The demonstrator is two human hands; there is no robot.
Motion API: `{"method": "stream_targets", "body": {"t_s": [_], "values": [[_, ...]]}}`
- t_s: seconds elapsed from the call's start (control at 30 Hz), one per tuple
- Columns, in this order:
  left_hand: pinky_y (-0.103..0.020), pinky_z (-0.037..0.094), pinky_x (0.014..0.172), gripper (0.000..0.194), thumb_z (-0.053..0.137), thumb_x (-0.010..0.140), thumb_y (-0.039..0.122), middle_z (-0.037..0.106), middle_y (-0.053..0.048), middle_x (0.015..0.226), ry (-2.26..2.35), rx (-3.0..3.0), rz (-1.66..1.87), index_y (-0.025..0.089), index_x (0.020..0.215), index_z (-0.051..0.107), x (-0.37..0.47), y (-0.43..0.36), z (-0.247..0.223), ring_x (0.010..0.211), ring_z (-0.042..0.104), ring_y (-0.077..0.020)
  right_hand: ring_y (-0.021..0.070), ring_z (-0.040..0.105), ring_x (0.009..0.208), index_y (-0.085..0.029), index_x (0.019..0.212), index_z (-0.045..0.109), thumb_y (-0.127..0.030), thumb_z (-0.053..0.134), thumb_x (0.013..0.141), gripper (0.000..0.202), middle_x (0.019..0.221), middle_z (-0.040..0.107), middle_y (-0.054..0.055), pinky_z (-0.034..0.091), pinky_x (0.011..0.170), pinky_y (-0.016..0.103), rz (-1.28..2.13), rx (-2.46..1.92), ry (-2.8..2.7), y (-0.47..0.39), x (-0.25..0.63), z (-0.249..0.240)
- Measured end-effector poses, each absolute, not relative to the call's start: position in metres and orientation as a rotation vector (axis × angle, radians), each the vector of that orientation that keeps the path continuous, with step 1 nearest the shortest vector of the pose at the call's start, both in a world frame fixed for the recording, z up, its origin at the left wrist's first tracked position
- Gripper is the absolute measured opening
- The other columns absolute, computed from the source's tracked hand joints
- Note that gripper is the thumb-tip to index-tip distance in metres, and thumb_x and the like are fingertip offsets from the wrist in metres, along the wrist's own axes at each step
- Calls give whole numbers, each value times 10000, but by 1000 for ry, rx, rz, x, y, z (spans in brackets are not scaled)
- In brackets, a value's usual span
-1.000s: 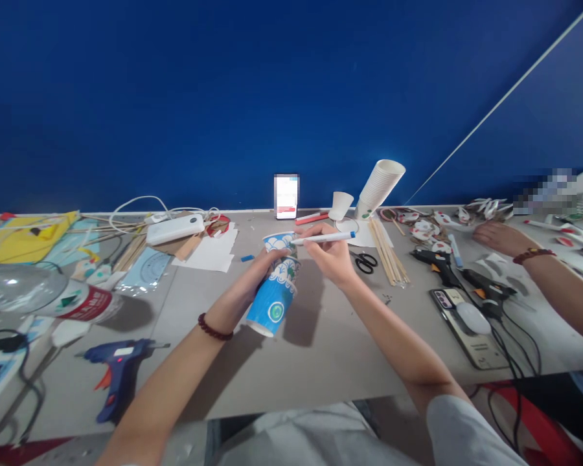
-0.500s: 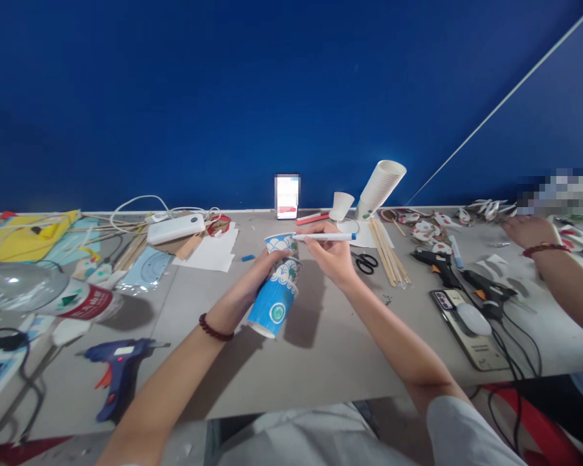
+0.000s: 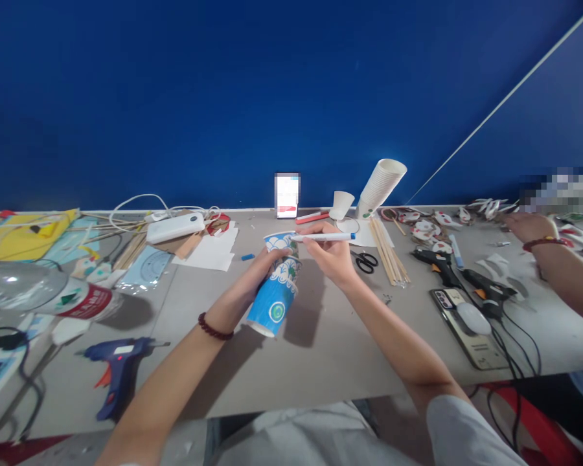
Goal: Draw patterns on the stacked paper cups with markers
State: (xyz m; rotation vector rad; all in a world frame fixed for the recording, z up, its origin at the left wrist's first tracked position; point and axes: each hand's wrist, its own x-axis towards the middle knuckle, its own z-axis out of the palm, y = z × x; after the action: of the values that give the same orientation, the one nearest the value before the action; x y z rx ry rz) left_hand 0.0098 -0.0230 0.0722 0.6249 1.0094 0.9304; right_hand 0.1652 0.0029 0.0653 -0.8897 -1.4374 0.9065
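My left hand point(image 3: 261, 270) is wrapped round a tilted column of blue-and-white patterned paper cups point(image 3: 271, 302), its thumb across the upper part. A green round mark shows on the lowest cup. In my right hand point(image 3: 328, 251) is a white marker point(image 3: 328, 237) with a blue end, pinched between the fingers and lying nearly level. Its tip is at the upper cup, near the rim. On the table left of the cups lies a small blue cap point(image 3: 247, 257). A phone point(image 3: 287, 196) stands upright behind my hands.
Right of my hands are scissors point(image 3: 366, 261), wooden sticks point(image 3: 387, 252), stacked white cups point(image 3: 381, 188) and a phone point(image 3: 469, 330). A glue gun point(image 3: 119, 372) and plastic bottle point(image 3: 48, 290) lie left. Another person's hand point(image 3: 532, 228) reaches over the far right.
The other person's hand has shifted slightly at the right. My hands, the cups and the marker have hardly moved.
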Motion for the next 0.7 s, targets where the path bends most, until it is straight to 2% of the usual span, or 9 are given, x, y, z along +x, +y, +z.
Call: {"method": "stream_targets", "body": {"t_s": [0.17, 0.47, 0.7], "values": [[-254, 516, 583, 438, 705, 751, 269, 708, -28, 768, 1021, 613, 928, 178, 1171, 624, 9, -22, 71, 606, 659, -156, 250, 691, 1049, -231, 783, 634, -196, 644, 769, 39, 869, 702, 38, 566, 812, 362, 934, -887, -1450, 2, 166, 65], [-258, 522, 595, 415, 709, 736, 277, 714, -43, 773, 1011, 631, 932, 170, 1131, 641, 7, -18, 62, 648, 674, -175, 276, 687, 1080, -228, 727, 609, -167, 616, 736, 62, 805, 676, 24, 552, 826, 374, 963, -902, -1459, 1, 165, 66], [-250, 529, 588, 414, 697, 756, 285, 707, -37, 776, 1025, 619, 917, 161, 1145, 625, 7, -20, 65, 638, 670, -163, 257, 707, 1014, -226, 739, 614, -191, 659, 749, 59, 775, 674, 11, 555, 823, 367, 989, -844, -1382, 2, 166, 68]]}}
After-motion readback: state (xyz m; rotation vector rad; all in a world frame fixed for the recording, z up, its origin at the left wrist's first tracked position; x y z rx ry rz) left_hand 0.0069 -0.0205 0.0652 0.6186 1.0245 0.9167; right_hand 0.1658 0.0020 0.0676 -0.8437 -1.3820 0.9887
